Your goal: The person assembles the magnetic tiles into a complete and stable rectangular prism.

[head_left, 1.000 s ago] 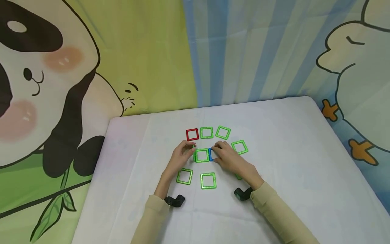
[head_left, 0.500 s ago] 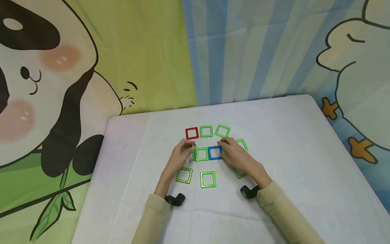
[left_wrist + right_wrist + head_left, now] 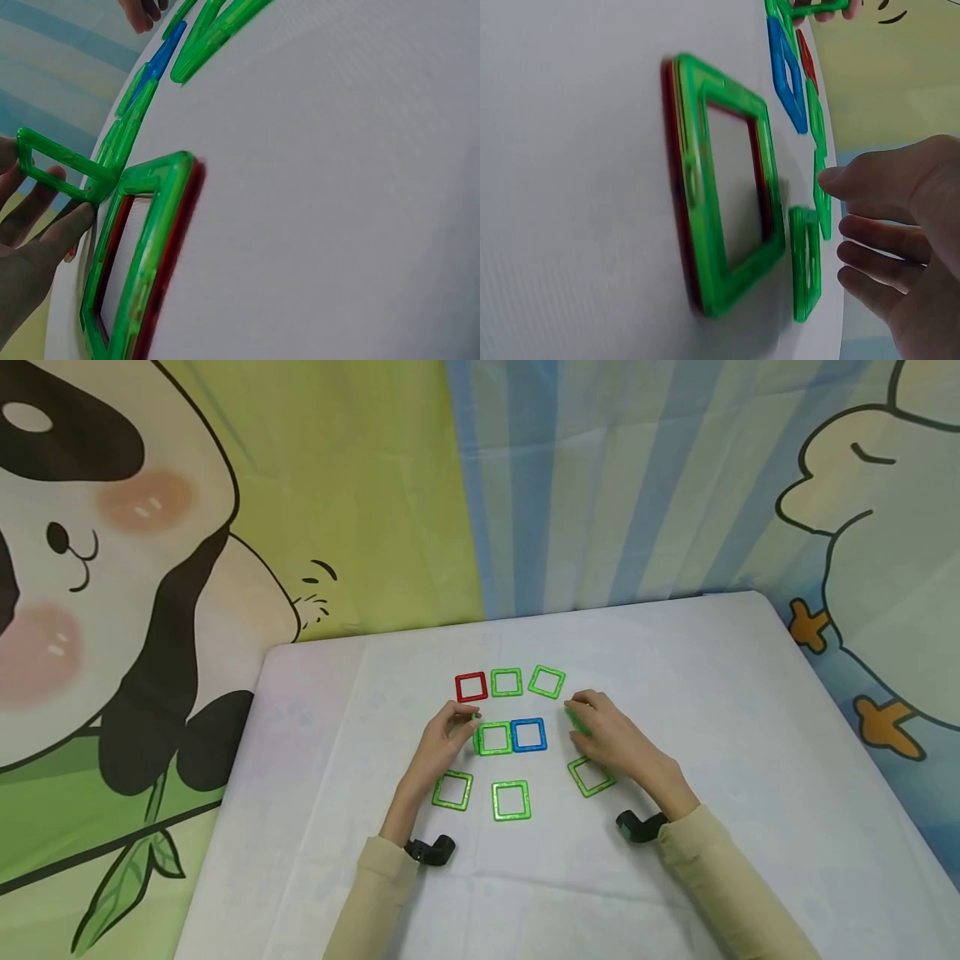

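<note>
- My left grip [image 3: 441, 739] pinches a glossy, translucent green square frame, apparently plastic [image 3: 67, 155], by its outer rails, holding it tilted up off the desk [image 3: 337, 735].
- I judge this frame light and stiff: little squeeze needed, though its smooth faces could slip.
- I'd hold it by opposite outer rails, fingertips clear of the lower edge; the hollow middle offers nothing to press on.
- It looks bright, with rounded corners and an open centre.
- Its lower edge meets a flat, translucent green square frame [image 3: 496, 752], with a translucent blue square frame [image 3: 529, 748] touching that one's far side.
- My right grip [image 3: 618, 735] has its fingers spread and pinches nothing, just beside another green square frame [image 3: 799, 262].
- Further out, a glossy red square frame [image 3: 471, 698] lies flat.
</note>
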A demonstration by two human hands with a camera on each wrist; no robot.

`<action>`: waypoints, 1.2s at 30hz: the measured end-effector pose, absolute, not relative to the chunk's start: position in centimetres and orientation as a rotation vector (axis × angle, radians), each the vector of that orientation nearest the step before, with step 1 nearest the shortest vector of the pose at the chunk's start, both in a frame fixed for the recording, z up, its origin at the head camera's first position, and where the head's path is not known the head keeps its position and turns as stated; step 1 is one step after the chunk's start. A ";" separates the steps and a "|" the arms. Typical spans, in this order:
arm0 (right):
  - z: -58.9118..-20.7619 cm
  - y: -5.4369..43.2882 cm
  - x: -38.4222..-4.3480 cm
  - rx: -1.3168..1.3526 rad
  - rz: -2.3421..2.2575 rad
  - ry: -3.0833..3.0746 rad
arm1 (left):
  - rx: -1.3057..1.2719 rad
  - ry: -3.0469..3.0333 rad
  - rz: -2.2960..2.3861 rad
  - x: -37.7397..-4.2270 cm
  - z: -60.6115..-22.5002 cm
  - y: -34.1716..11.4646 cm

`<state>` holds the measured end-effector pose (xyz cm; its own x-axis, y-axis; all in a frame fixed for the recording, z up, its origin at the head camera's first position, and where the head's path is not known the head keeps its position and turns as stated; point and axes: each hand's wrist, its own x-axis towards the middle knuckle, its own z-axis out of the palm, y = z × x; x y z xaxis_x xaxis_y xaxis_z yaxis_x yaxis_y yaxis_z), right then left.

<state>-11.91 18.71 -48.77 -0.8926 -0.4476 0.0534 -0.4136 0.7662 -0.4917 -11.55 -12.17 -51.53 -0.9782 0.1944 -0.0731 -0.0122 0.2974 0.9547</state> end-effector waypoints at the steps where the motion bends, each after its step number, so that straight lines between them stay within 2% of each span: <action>1: -48.8 19.0 -12.0 -0.698 -0.780 2.892 | 0.169 2.386 1.755 -11.6 -51.6 -12.2; 13: -49.4 20.7 -12.6 -0.627 -0.799 2.906 | 0.149 2.370 1.782 -11.6 -51.6 -12.1; 36: -51.0 20.5 -13.4 -0.687 -0.778 3.039 | 0.139 2.382 1.758 -11.6 -51.8 -12.2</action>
